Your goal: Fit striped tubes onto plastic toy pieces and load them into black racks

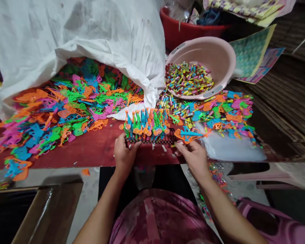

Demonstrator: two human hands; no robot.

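A black lattice rack (170,137) stands near the front edge of the red table, filled with a row of upright plastic pieces (147,122) in orange, green and blue. My left hand (124,151) grips the rack's left front corner, fingers closed. At the rack's right end is my right hand (193,156), its thumb and fingers pinched together on something too small to make out. Just above those fingers lie flat orange and blue pieces (189,134), beside the rack's right end.
Colourful plastic pieces (73,101) spill from a white sack (78,23) at left. A pink basin (228,57) of small wrapped items tips toward the table (66,156). Clear plastic bags (234,147) lie at right, a red tub (190,30) behind.
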